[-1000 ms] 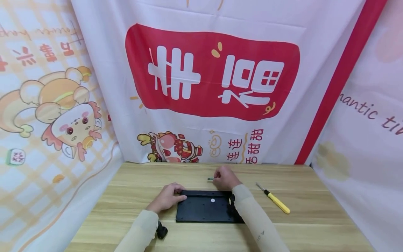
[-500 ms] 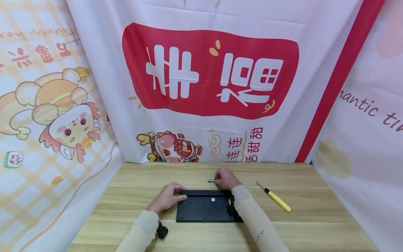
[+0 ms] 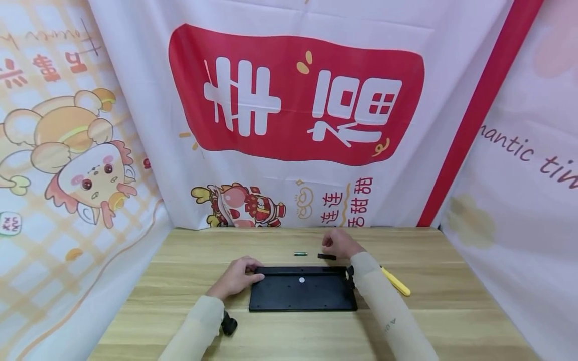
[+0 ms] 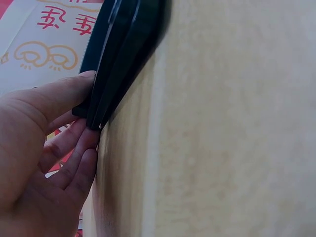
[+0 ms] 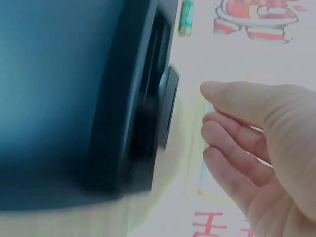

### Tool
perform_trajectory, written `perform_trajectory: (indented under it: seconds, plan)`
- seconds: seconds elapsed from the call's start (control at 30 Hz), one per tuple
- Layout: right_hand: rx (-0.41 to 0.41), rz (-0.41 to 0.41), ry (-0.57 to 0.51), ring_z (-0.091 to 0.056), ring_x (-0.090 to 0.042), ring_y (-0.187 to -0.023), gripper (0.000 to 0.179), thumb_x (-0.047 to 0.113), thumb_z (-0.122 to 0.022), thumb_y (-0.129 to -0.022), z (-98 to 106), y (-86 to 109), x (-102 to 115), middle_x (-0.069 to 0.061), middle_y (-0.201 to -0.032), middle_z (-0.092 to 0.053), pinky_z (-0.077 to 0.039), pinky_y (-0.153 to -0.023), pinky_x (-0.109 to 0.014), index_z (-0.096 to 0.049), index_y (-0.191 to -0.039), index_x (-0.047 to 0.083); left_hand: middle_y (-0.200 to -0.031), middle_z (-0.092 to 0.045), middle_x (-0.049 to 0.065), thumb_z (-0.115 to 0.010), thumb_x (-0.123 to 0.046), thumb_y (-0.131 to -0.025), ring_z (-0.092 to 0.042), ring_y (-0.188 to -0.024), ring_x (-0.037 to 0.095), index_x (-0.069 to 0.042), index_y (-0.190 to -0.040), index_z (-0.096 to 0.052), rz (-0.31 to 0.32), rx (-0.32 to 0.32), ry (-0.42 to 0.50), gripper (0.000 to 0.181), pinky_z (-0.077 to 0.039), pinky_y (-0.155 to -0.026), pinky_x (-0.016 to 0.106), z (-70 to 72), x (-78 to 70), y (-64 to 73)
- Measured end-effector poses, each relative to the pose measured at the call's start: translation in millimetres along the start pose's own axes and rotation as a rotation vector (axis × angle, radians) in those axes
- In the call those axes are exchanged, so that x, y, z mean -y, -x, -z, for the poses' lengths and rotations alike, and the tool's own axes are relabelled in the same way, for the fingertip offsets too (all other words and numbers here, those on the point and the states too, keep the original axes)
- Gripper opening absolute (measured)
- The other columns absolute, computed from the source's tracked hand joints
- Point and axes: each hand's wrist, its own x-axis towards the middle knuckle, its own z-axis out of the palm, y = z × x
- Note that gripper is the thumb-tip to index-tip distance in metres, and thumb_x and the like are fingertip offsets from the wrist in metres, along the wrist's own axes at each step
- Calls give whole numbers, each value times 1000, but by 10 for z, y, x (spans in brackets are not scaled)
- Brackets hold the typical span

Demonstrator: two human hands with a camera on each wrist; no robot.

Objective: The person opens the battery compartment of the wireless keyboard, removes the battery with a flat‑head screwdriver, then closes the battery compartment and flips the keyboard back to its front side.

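Note:
A black keyboard point(image 3: 289, 296) lies underside up on the table, with a round white sticker on it. My left hand point(image 3: 237, 277) pinches its far left corner, thumb on top and fingers under the edge, as the left wrist view shows. Beyond the keyboard lies a green battery point(image 3: 300, 253). To the right of it is a small black strip point(image 3: 326, 256), likely a battery cover. My right hand point(image 3: 339, 243) hovers just beyond the strip. In the right wrist view its fingers point(image 5: 232, 168) are loosely bent and hold nothing; the battery point(image 5: 185, 19) is apart from them.
A yellow-handled screwdriver point(image 3: 397, 282) lies right of the keyboard, its shaft hidden behind my right forearm. A printed cloth point(image 3: 289, 200) hangs along the table's far edge, with further cloths at both sides.
My right hand has let go of the battery, which now lies on the table, and moved right. The black strip has come into sight. My left hand keeps its grip on the keyboard.

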Motion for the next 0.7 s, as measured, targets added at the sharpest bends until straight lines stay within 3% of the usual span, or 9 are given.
perform_trajectory:
  seconds: [0.2, 0.33, 0.7]
  plan:
    - [26, -4, -9, -65, -11, -81, 0, 9, -80, -94, -27, 65, -197, 2, -88, -74, -59, -78, -35, -80, -94, 9, -114, -70, -2, -81, -25, -95, -65, -105, 15, -22, -113, -79, -11, 4, -3, 19, -57, -96, 44, -1, 10, 4]
    - [27, 34, -9, -66, -9, -81, 2, 10, -81, -93, -84, 87, -284, 3, -87, -75, -59, -76, -34, -80, -93, 9, -114, -70, -2, -80, -26, -96, -65, -105, 14, -21, -114, -78, -20, 2, -16, 19, -57, -96, 43, -11, 14, -3]
    - [103, -6, -2, -63, -10, -78, 8, 10, -77, -97, -51, 78, -271, 5, -87, -76, -55, -73, -32, -80, -92, 16, -111, -71, 0, -81, -23, -95, -67, -104, 16, -17, -115, -79, -17, -8, -18, 21, -56, -96, 44, 17, -38, 13]
